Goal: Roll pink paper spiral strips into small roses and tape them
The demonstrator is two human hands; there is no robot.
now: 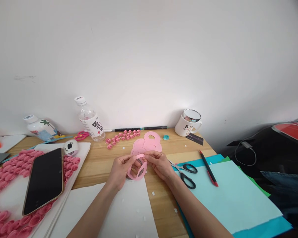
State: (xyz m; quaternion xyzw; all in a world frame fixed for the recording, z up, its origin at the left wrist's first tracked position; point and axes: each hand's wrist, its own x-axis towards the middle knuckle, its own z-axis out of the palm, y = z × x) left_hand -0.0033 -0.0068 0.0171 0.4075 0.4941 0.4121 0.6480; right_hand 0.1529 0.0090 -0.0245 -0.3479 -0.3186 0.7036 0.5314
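Between my two hands hangs a pink paper spiral strip (138, 176), loosely curled above the table. My left hand (123, 169) is closed, pinching the strip near its top left. The fingertips of my right hand (157, 161) pinch the strip's upper right end. Just beyond them lies a loose pile of pink paper rings (149, 142), partly hidden by my fingers. Farther back sit several small rolled pink paper flowers (124, 135) and one teal rolled flower (166, 137). Black-handled scissors (186, 172) lie beside my right wrist.
On the left, a phone (44, 180) rests on a board covered with pink paper flowers (71, 165). A plastic bottle (90, 120) and a white mug (186, 124) stand near the wall. White paper (124, 211) lies under my arms; light blue sheets (228, 198) and a pen (208, 168) are right.
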